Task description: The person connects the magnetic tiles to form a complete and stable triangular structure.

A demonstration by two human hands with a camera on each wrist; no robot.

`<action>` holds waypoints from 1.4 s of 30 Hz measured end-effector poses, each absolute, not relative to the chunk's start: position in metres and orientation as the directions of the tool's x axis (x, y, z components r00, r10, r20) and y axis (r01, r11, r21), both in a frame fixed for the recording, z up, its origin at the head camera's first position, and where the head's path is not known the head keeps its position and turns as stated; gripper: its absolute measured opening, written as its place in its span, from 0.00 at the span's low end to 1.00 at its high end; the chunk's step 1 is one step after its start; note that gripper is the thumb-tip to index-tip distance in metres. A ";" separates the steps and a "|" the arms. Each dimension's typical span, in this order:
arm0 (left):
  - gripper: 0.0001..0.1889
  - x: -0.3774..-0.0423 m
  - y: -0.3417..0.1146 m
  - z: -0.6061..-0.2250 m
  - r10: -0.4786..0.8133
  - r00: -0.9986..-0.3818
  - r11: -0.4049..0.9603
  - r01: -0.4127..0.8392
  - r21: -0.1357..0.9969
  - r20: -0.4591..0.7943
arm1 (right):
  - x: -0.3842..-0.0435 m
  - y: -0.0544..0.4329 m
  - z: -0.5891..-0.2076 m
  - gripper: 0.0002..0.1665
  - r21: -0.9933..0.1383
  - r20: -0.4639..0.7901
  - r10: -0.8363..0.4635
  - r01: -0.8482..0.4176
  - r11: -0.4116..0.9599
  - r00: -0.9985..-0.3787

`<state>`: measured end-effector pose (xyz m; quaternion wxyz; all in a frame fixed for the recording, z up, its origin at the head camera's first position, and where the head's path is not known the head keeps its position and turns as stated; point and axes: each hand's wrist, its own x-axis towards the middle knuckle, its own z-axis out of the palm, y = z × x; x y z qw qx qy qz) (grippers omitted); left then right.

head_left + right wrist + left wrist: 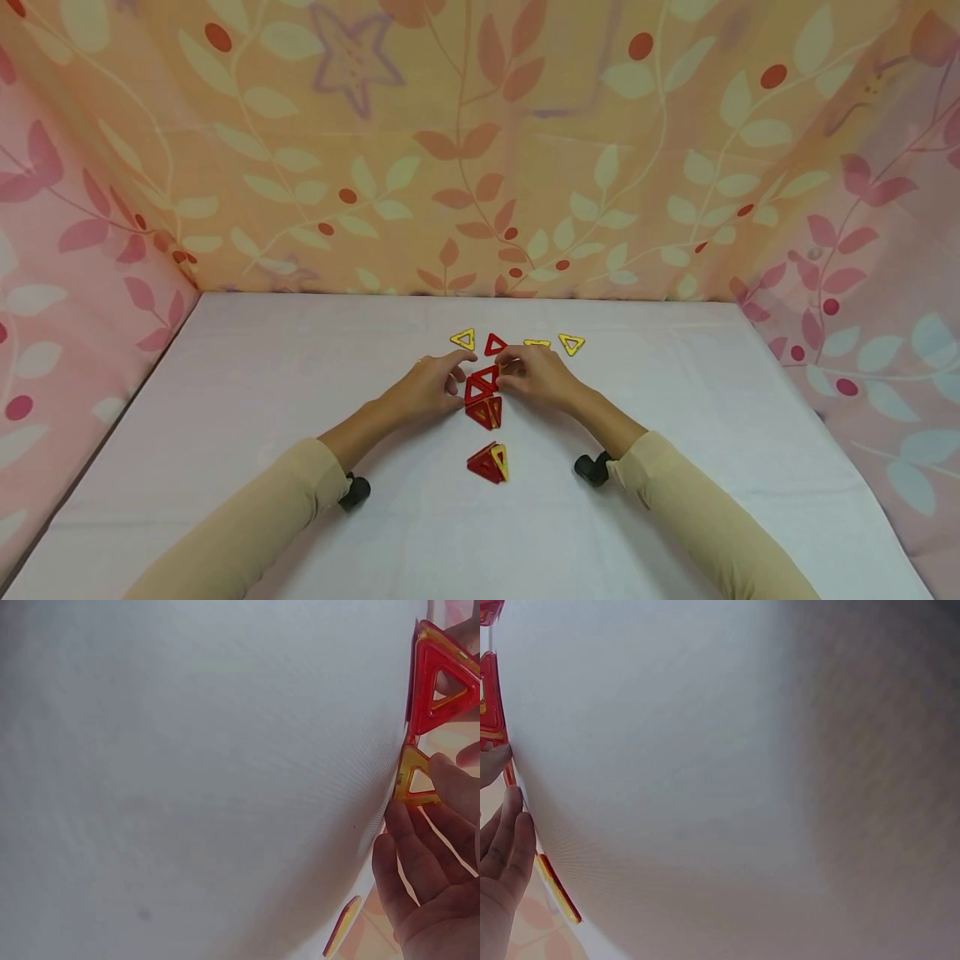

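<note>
A cluster of red triangular magnetic tiles stands mid-table between both hands. My left hand is at its left side, thumb low and fingers beyond; in the left wrist view the thumb and fingers lie on either side of a red tile's edge. From the right, my right hand pinches a yellow triangular tile between thumb and fingers, close beside the red tile. That yellow tile is mostly hidden in the head view. Fingers of the left hand show behind the red tile.
Behind the hands lie a yellow tile, a red tile, another yellow tile and a yellow one at right. Nearer stands a small red and yellow tile group. Patterned cloth borders the white table.
</note>
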<state>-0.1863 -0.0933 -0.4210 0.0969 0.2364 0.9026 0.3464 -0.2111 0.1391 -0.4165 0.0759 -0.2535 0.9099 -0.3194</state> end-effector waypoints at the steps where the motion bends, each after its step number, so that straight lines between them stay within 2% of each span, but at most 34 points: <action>1: 0.34 -0.186 -0.093 -0.421 0.495 -0.869 0.649 0.363 0.669 -0.010 | -0.211 0.139 -0.417 0.18 -0.621 0.023 -0.510 -0.412 0.667 -0.860; 10: 0.32 -0.185 -0.094 -0.418 0.545 -0.837 0.632 0.441 0.638 0.038 | -0.212 0.140 -0.417 0.17 -0.633 0.020 -0.510 -0.405 0.659 -0.860; 19: 0.33 -0.189 -0.092 -0.414 0.594 -0.804 0.631 0.489 0.602 0.030 | -0.213 0.140 -0.416 0.17 -0.632 0.018 -0.514 -0.408 0.659 -0.858; 42: 0.35 -0.186 -0.090 -0.414 0.586 -0.810 0.644 0.469 0.604 0.004 | -0.212 0.139 -0.418 0.16 -0.628 0.027 -0.519 -0.419 0.656 -0.854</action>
